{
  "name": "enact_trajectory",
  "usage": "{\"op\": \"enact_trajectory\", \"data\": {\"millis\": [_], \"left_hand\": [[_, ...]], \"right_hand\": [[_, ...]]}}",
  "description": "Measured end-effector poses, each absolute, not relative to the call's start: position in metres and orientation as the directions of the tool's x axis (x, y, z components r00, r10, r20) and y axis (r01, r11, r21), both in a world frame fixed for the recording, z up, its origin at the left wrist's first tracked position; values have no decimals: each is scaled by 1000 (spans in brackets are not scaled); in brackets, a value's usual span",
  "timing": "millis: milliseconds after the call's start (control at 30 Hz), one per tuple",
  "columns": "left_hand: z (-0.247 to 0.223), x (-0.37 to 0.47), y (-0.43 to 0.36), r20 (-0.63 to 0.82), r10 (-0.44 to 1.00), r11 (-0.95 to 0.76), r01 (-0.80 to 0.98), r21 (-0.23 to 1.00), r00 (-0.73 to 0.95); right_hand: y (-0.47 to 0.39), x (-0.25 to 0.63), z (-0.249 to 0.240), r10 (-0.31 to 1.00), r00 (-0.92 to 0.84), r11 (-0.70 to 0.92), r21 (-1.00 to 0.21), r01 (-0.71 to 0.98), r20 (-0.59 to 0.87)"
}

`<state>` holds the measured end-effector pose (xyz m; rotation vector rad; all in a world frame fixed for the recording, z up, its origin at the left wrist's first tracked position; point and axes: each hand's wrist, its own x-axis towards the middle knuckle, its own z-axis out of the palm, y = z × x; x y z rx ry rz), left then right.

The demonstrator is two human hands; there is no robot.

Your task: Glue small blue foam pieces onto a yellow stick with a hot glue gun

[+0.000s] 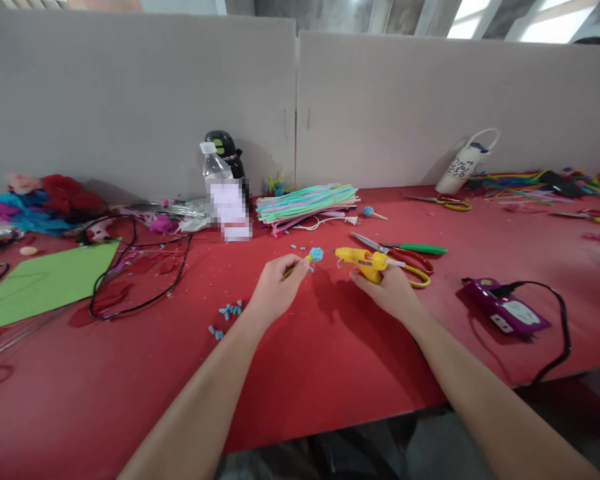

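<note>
Pinched in the fingers of my left hand (pixel 279 288) is a small pipe-cleaner flower (pixel 316 255) with a blue head and a yellowish stem. My right hand (pixel 394 293) is wrapped round a yellow hot glue gun (pixel 361 259), its nozzle pointing left at the flower with a small gap between. A white glue stick (pixel 399 264) juts from the gun's back. Short blue pipe-cleaner pieces (pixel 230 309) lie on the red table left of my left forearm, and a few more lie behind the flower. Behind the gun lie scissors (pixel 411 261) with red and yellow handles.
A bundle of pastel pipe cleaners (pixel 307 205) lies by the grey partition (pixel 140 100). A plastic bottle (pixel 215 163) stands left of it. A purple power strip (pixel 505 307) with a black cable sits at right. Green paper (pixel 50 280) and a looping black cord (pixel 180 273) lie at left.
</note>
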<state>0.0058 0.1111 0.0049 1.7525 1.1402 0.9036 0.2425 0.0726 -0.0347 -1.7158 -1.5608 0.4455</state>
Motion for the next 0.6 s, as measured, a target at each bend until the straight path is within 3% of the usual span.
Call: {"op": "enact_trajectory", "data": {"millis": [167, 333, 500, 600], "left_hand": [[2, 5, 110, 131, 912, -243, 255, 936, 388], [1, 6, 110, 150, 912, -235, 187, 954, 381], [3, 9, 106, 141, 918, -207, 144, 968, 370], [6, 12, 100, 152, 906, -222, 138, 965, 396]], "right_hand": [[72, 249, -34, 968, 165, -28, -575, 817, 187], [53, 271, -19, 975, 131, -13, -546, 838, 179], [30, 255, 6, 959, 1, 207, -702, 682, 283], [30, 217, 10, 941, 21, 271, -793, 546, 337]]}}
